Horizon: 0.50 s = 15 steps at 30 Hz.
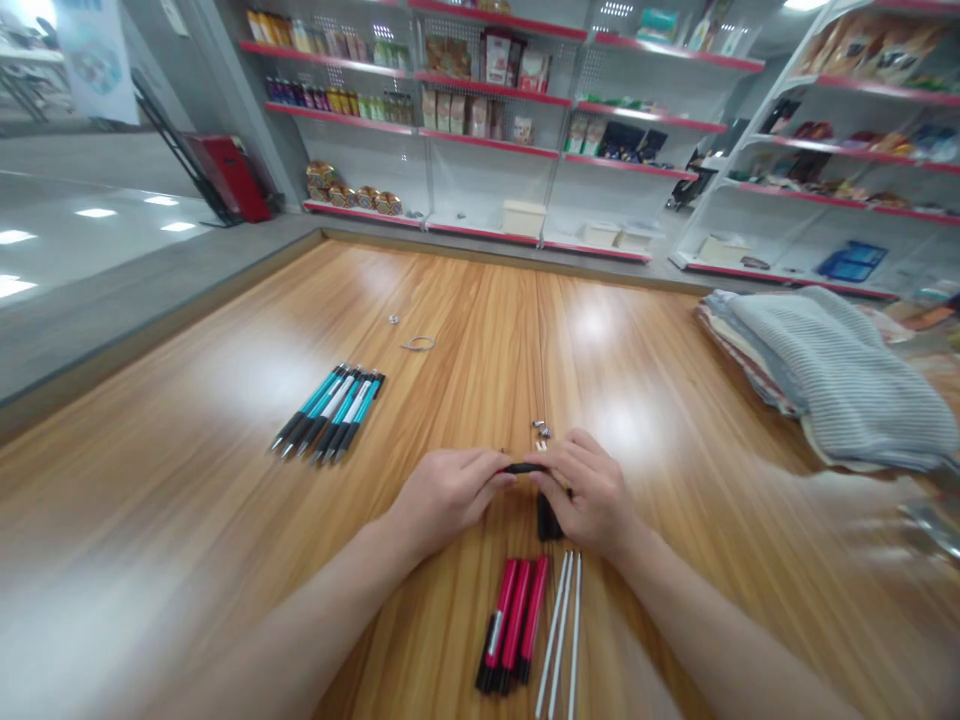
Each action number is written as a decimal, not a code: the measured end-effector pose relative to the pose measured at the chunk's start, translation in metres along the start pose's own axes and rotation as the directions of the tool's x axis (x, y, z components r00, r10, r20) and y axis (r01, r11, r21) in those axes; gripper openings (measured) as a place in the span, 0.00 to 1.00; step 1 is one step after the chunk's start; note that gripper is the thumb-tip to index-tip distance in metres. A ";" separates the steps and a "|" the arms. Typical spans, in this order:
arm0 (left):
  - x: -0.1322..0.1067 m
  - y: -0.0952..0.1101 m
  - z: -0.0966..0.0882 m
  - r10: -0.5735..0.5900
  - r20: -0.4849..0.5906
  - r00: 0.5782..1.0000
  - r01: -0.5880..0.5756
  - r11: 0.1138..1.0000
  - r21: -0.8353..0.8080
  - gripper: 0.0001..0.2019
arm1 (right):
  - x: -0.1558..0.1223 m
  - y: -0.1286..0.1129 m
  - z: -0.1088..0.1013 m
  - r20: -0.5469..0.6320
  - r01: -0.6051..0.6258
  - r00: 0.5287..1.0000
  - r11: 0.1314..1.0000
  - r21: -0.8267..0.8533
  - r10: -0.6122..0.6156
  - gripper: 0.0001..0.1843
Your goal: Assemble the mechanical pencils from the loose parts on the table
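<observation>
Over the wooden table (225, 470), my left hand (448, 497) and my right hand (592, 495) meet, both pinching a small black pen part (526, 467) between their fingertips. More black pieces (548, 520) lie under my right hand. Just below the hands lie three red pen barrels (514, 625) and three thin white refills (560, 630). Small metal bits (541, 430) sit just beyond the fingers. A row of several teal and black pens (330, 410) lies to the left.
A stack of folded cloth (832, 370) covers the table's right side. A small ring and a wire loop (418, 343) lie farther back. Store shelves (487, 120) with goods line the far wall. A red box (232, 178) stands at the back left.
</observation>
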<state>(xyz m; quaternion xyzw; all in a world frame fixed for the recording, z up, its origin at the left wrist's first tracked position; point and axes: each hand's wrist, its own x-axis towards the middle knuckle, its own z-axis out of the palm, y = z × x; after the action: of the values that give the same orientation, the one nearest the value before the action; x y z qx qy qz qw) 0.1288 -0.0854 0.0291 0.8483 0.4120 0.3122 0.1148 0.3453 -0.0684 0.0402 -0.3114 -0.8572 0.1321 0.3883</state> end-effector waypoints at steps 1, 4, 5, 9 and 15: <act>-0.002 0.002 0.001 -0.006 0.008 1.000 0.006 1.000 -0.023 0.08 | -0.002 -0.002 0.000 -0.004 -0.012 1.000 1.000 0.010 0.012 0.13; -0.010 0.004 0.004 -0.031 0.036 0.999 0.034 0.997 -0.076 0.08 | -0.007 -0.006 0.003 0.000 -0.043 0.999 0.999 0.029 0.043 0.13; -0.013 0.004 0.006 -0.042 0.031 0.999 0.044 0.996 -0.081 0.08 | -0.008 -0.007 0.005 0.004 -0.048 0.999 0.998 0.033 0.048 0.13; -0.012 0.001 0.007 -0.047 0.009 0.999 0.048 0.996 -0.074 0.08 | -0.007 -0.006 0.007 -0.005 -0.038 0.999 0.999 0.025 0.038 0.13; -0.005 0.000 -0.002 0.046 0.024 0.999 -0.046 0.999 0.016 0.09 | -0.004 -0.005 -0.002 0.022 0.038 0.999 0.997 -0.068 -0.037 0.09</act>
<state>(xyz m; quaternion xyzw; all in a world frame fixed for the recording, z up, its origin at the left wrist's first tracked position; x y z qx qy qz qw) 0.1256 -0.0890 0.0283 0.8620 0.3937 0.3013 0.1052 0.3468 -0.0750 0.0414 -0.3070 -0.8709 0.0984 0.3710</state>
